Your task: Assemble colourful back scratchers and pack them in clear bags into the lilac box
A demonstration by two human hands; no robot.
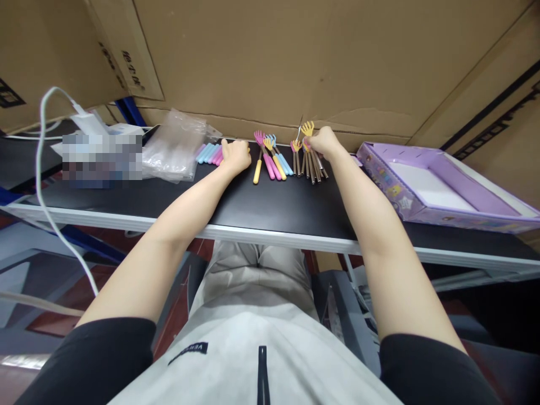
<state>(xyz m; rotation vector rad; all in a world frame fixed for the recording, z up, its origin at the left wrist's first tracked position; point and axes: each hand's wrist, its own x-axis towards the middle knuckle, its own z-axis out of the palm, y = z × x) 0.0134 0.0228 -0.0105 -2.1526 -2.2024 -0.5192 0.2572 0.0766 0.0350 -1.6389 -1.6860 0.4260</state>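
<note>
My left hand [234, 155] rests curled on the black tabletop [270, 202], its fingers closed against a small pile of blue and pink handles [209, 153]. My right hand [323, 140] is closed around a yellow hand-shaped scratcher [307, 128], held up at the far edge of the table. Between my hands lie several scratchers with pink, yellow and blue handles [272, 160]. A bunch with metal stems [311, 164] lies just under my right hand.
A clear plastic bag [174, 147] lies left of the handles. An open purple box [439, 188] sits at the right. A white charger and cable [46, 140] are at the far left. Large cardboard boxes [295, 62] stand behind the table.
</note>
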